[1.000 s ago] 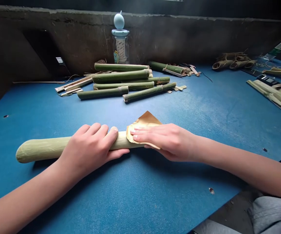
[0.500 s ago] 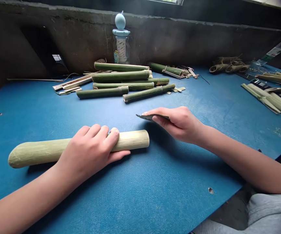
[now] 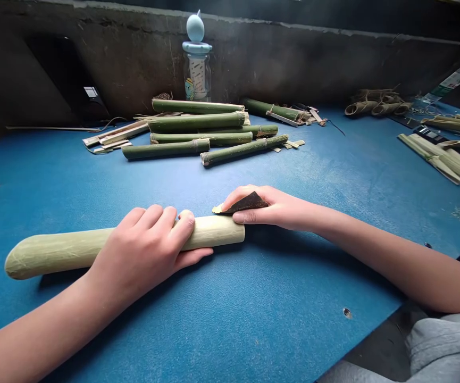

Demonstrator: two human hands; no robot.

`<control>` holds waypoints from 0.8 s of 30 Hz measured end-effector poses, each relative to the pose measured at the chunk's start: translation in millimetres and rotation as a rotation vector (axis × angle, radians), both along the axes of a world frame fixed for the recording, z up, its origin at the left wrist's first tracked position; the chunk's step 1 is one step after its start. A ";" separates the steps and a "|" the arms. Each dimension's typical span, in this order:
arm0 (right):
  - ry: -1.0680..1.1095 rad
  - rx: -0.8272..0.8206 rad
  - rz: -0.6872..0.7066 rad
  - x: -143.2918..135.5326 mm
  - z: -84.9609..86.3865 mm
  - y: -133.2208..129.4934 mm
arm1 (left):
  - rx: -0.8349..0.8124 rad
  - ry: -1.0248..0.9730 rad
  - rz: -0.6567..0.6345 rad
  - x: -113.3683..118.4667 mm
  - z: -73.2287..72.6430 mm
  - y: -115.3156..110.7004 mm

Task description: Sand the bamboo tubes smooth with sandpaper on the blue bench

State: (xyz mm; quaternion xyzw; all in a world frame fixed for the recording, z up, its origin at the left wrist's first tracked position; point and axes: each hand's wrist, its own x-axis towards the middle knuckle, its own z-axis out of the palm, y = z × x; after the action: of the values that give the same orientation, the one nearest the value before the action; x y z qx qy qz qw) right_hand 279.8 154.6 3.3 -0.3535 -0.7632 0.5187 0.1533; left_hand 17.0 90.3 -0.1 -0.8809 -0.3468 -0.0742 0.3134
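Note:
A thick, pale piece of peeled bamboo lies lengthwise across the near part of the blue table. My left hand wraps over its middle from above, thumb along the near side. At the bamboo's right end, my right hand pinches a dark, thin, folded sheet that looks like sandpaper. The sheet's lighter left edge rests at the far upper side of the bamboo, and part of it is hidden by my fingers.
Several green bamboo pieces lie in a pile at the back, before a clear bottle with a blue lid. Split strips and a tilted plastic bottle are at the right. A dark phone-like slab leans on the wall.
My right hand has moved left and down with the sandpaper, from beyond the bamboo's end to against its far upper side. My left hand keeps its grip in the same place.

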 end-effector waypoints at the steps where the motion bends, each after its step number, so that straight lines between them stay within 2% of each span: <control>1: 0.010 -0.030 -0.017 -1.3 -0.7 -0.4 | -0.001 -0.003 0.001 -0.1 -0.1 0.0; 9: 0.076 -0.194 -0.092 -8.4 -4.5 4.4 | -0.007 -0.010 0.004 1.2 0.2 1.8; 15: 0.111 -0.297 0.024 1.7 -1.6 10.6 | -0.011 -0.008 0.004 -0.1 0.9 0.5; 17: 0.094 -0.302 0.049 2.4 -0.1 11.0 | -0.012 -0.007 0.008 -0.3 1.0 0.6; 24: 0.047 -0.256 -0.001 -4.1 -1.0 12.3 | -0.025 -0.010 0.004 1.0 1.4 1.7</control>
State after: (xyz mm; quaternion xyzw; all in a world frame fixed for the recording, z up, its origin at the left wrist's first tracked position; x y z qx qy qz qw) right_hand 275.8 166.9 2.3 -0.3582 -0.6867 0.6201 0.1251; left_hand 18.0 92.0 1.3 -0.8838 -0.3507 -0.0736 0.3008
